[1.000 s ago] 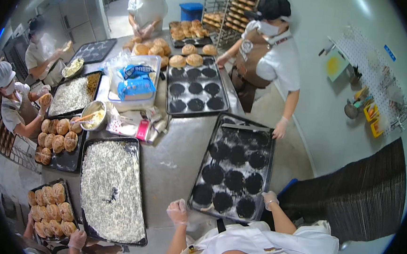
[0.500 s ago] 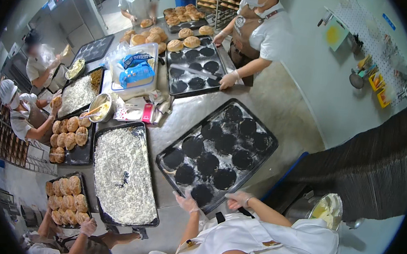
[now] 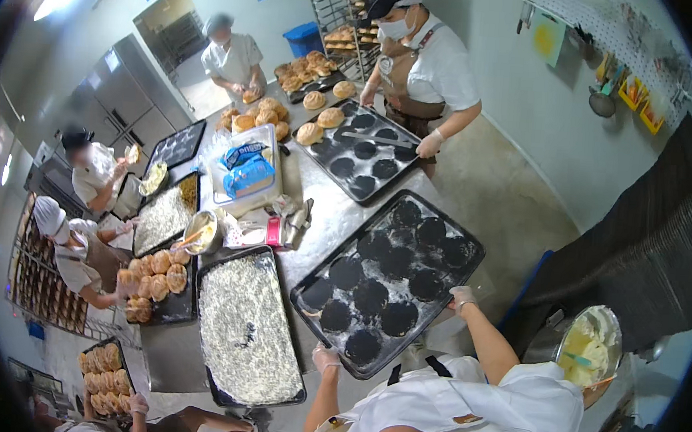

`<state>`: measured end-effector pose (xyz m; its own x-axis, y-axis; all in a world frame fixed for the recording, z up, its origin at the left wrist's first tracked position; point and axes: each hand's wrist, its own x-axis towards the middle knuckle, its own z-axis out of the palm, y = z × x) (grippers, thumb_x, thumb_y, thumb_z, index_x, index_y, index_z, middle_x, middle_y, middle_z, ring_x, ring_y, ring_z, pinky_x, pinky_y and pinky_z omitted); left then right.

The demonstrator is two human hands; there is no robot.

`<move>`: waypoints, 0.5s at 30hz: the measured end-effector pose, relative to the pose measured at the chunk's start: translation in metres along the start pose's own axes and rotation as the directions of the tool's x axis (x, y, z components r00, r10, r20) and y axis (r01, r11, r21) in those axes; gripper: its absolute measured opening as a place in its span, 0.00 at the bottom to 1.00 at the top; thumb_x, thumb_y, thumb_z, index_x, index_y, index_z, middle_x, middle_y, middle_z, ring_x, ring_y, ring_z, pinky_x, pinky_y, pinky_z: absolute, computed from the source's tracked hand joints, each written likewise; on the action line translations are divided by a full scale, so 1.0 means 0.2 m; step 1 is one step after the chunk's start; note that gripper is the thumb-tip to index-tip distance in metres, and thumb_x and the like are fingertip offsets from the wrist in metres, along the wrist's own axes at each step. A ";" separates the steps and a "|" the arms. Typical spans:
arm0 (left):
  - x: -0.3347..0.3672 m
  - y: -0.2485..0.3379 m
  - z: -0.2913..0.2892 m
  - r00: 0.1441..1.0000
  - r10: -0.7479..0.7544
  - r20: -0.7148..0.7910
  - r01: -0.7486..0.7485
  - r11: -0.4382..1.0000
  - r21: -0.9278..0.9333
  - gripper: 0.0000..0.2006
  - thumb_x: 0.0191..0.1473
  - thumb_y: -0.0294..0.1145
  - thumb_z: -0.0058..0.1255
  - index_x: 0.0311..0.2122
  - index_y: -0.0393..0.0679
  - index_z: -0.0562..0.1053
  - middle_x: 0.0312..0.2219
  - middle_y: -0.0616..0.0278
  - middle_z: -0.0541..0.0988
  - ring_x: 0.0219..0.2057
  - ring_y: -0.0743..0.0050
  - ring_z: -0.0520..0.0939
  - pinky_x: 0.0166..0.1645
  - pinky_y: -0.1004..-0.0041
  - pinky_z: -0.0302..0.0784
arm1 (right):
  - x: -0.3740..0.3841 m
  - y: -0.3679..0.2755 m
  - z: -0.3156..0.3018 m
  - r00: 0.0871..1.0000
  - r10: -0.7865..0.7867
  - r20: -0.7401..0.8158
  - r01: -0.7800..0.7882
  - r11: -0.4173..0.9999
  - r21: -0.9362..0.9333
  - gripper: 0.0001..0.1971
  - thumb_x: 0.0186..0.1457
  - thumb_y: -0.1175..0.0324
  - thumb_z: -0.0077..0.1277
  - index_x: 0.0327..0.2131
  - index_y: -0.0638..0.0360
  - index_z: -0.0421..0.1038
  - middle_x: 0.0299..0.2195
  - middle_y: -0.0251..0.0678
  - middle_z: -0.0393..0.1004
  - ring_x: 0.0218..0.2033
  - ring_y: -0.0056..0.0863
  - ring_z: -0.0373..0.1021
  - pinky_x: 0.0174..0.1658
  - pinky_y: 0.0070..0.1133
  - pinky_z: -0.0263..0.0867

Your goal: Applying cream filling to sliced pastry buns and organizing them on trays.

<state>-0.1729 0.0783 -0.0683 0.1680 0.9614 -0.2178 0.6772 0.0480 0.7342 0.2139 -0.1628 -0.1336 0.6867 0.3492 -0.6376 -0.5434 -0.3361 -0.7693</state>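
Observation:
A large black baking tray (image 3: 375, 254) lies in front of me on the steel table. White flour dusts it around several dark round bare patches. My gloved left hand (image 3: 326, 357) grips the tray's rim at its near left side. My right hand (image 3: 462, 299), also gloved, holds the rim on the tray's right side. Left of this tray stands another black tray (image 3: 302, 393) filled with a white crumbly layer. By my right elbow is a metal bowl (image 3: 617, 335) holding pale cream (image 3: 588, 351) and a spatula.
Across the table, a co-worker (image 3: 437, 66) holds a floured tray (image 3: 342, 163) with buns at its edge. A plastic tub (image 3: 272, 183) with blue packs stands mid-table. Other co-workers handle buns along the left, near a bun tray (image 3: 183, 313). Dark stacked trays (image 3: 633, 244) rise at right.
My right hand has moved from the tray's near edge to its right side. My left hand stays at the near left rim. The whole view has shifted, and the co-worker's bun tray is farther down-left.

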 end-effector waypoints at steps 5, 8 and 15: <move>0.12 -0.22 -0.03 0.974 -0.226 0.018 0.227 0.965 -0.132 0.18 0.52 0.39 0.54 0.40 0.32 0.76 0.29 0.43 0.81 0.32 0.46 0.83 0.38 0.59 0.75 | -0.23 -0.12 0.10 0.961 0.262 0.088 -0.274 0.940 0.202 0.07 0.43 0.70 0.57 0.28 0.55 0.71 0.25 0.35 0.71 0.23 0.29 0.67 0.27 0.30 0.68; 0.12 0.15 -0.04 0.924 -0.352 0.150 0.380 0.891 -0.249 0.26 0.54 0.50 0.53 0.43 0.32 0.75 0.31 0.42 0.81 0.37 0.42 0.82 0.41 0.57 0.74 | -0.25 -0.16 -0.13 0.914 0.321 0.249 -0.369 0.913 0.174 0.05 0.44 0.70 0.57 0.27 0.52 0.72 0.23 0.32 0.69 0.21 0.30 0.65 0.26 0.30 0.67; 0.10 0.02 -0.12 0.986 -0.133 -0.096 0.139 0.988 0.065 0.28 0.56 0.55 0.50 0.34 0.31 0.76 0.30 0.34 0.78 0.37 0.34 0.79 0.42 0.52 0.72 | -0.38 -0.24 0.01 0.931 0.182 0.317 -0.301 0.874 0.382 0.07 0.43 0.75 0.54 0.30 0.55 0.74 0.30 0.31 0.77 0.32 0.31 0.74 0.38 0.30 0.74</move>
<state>-0.1842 0.1051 -0.0543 0.0069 0.9681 -0.2506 0.7391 0.1638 0.6534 0.1862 -0.1721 -0.0487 0.3871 0.5415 -0.7463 -0.8661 -0.0641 -0.4958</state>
